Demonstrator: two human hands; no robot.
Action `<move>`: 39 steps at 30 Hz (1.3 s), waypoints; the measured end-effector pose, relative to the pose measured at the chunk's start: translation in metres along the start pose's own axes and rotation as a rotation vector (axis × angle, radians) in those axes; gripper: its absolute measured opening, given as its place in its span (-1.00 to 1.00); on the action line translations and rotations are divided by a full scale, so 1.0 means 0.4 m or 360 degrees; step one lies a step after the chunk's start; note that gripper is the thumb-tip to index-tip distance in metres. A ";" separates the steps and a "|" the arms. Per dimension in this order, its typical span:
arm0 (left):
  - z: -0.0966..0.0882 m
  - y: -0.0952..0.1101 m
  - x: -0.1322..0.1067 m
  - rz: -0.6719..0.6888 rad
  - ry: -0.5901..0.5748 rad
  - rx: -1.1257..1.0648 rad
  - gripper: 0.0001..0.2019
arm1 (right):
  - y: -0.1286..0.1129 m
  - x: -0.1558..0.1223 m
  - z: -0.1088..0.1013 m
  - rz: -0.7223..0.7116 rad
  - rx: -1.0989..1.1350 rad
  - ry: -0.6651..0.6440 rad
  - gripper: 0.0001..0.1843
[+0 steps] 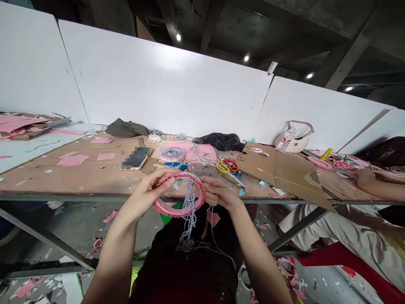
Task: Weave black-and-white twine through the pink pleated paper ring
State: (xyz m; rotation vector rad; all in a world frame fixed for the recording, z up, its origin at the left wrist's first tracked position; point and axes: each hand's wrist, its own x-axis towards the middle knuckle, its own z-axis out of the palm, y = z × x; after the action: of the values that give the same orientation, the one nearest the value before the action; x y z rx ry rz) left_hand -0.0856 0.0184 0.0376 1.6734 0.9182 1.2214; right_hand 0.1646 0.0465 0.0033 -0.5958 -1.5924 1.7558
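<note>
My left hand (160,184) is closed round the upper left rim of a pink ring (163,210) with a ruffled edge, held tilted over my lap. Strands of black-and-white cord (190,198) cross the ring's opening and hang in a tangled bunch onto my dark clothes. At the ring's right rim, my right hand (220,192) has its fingers bent together; a single length of the same cord trails down from them. Its fingertips are partly hidden. Behind the ring, a similar ring wrapped in patterned cord (172,154) lies on the table.
Yellow-handled scissors (223,166) and red-handled scissors (232,165) lie beyond my right hand. A phone (136,158), a cap (126,128), a black cloth (220,141) and flattened cardboard (281,171) are on the table (38,179). Another person's arm (376,183) rests at the right.
</note>
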 end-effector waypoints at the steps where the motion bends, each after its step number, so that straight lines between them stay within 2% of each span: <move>1: 0.003 -0.002 -0.002 -0.0016 0.0025 -0.0014 -0.70 | -0.007 -0.003 0.003 -0.0009 -0.0012 0.0013 -0.38; 4: 0.007 -0.005 -0.008 -0.0064 0.0045 0.0025 -0.68 | -0.036 -0.010 0.010 0.0018 -0.0083 0.0022 -0.46; 7: 0.001 -0.002 -0.007 -0.0041 -0.0190 0.0192 -0.64 | -0.061 -0.013 0.013 0.0142 -0.0174 -0.0069 -0.60; 10: -0.005 0.002 0.003 0.0100 -0.0443 0.0447 -0.65 | -0.077 -0.014 0.025 0.0243 -0.0219 -0.0151 -0.65; 13: -0.005 0.009 0.012 0.0244 -0.0395 0.0597 -0.79 | -0.081 -0.019 0.050 0.0269 -0.0260 -0.0169 -0.65; 15: -0.002 0.014 0.013 0.0330 -0.0369 0.0593 -0.83 | -0.076 -0.024 0.062 0.0273 -0.0245 -0.0207 -0.63; 17: 0.002 0.017 0.010 0.0365 -0.0449 0.0515 -0.86 | -0.064 -0.027 0.063 0.0329 -0.0129 -0.0331 -0.59; 19: 0.006 0.015 0.006 0.0335 -0.0549 0.0390 -0.88 | -0.047 -0.028 0.053 0.0410 0.0005 -0.0468 -0.51; 21: 0.010 0.007 0.006 0.0277 -0.0572 0.0236 -0.89 | -0.031 -0.027 0.040 0.0440 0.0046 -0.0509 -0.45; 24: 0.015 -0.012 0.014 0.0211 -0.0532 0.0018 -0.90 | -0.020 -0.026 0.026 0.0381 0.0013 -0.0406 -0.49; 28: 0.020 -0.030 0.026 0.0212 -0.0518 -0.0077 -0.90 | -0.025 -0.029 0.021 0.0311 -0.0078 -0.0300 -0.54; 34: 0.039 -0.040 0.021 0.0182 -0.0601 -0.0229 -0.72 | -0.063 -0.046 0.045 0.0175 -0.0244 -0.0201 -0.55; 36: 0.048 -0.043 0.016 0.0146 -0.0642 -0.0290 -0.68 | -0.083 -0.055 0.061 0.0063 -0.0372 -0.0071 -0.59; 39: 0.060 -0.040 0.009 0.0127 -0.0670 -0.0382 -0.68 | -0.103 -0.063 0.075 -0.0179 -0.0808 0.0334 -0.61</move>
State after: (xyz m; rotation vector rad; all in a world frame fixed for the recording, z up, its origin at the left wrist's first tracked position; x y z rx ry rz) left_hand -0.0629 0.0226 0.0201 1.6927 0.4340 0.9346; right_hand 0.1669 0.0086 0.0455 -0.8760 -1.8839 1.1605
